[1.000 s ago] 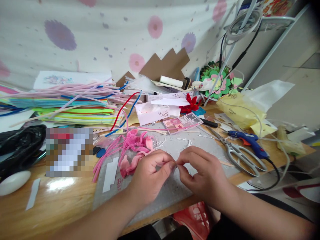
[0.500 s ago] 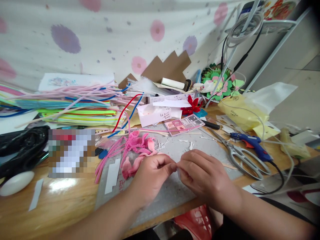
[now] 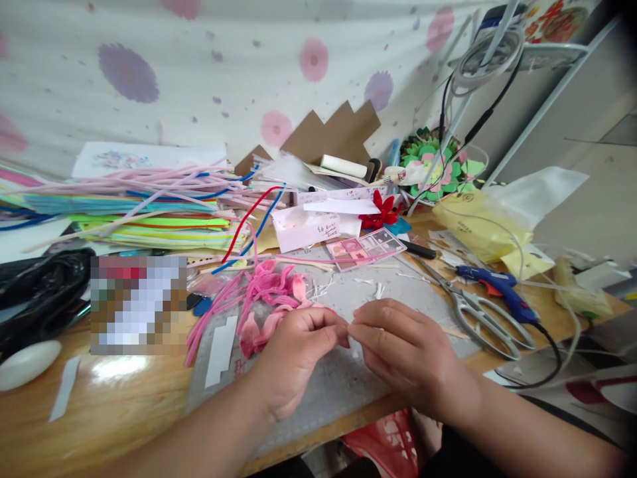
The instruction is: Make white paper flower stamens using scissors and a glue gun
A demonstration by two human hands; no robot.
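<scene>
My left hand [image 3: 308, 352] and my right hand [image 3: 405, 352] meet above the grey cutting mat [image 3: 318, 411], thumbs and fingertips pinched together. Whatever lies between the fingertips is too small and hidden to name; a whitish bit [image 3: 355, 348] shows just under them. Close behind my left hand is a pile of pink fuzzy petal shapes [image 3: 271, 285], with long pink pipe cleaners [image 3: 213, 318] trailing to the left. White snippets [image 3: 321, 287] are scattered on the mat beyond my hands. A white notched paper strip [image 3: 221, 352] lies left of my left forearm.
Silver scissors [image 3: 485, 318] and a blue glue gun [image 3: 512, 292] lie to the right. Bundles of coloured pipe cleaners [image 3: 149, 226] fill the back left. A pink-and-grey palette [image 3: 365, 249], a red flower [image 3: 381, 211] and a yellow bag [image 3: 482, 222] stand behind. Black plastic [image 3: 44, 285] sits far left.
The fingers of my right hand have straightened slightly and shifted at the pinch, so the whitish bit below shows more. The view has moved slightly.
</scene>
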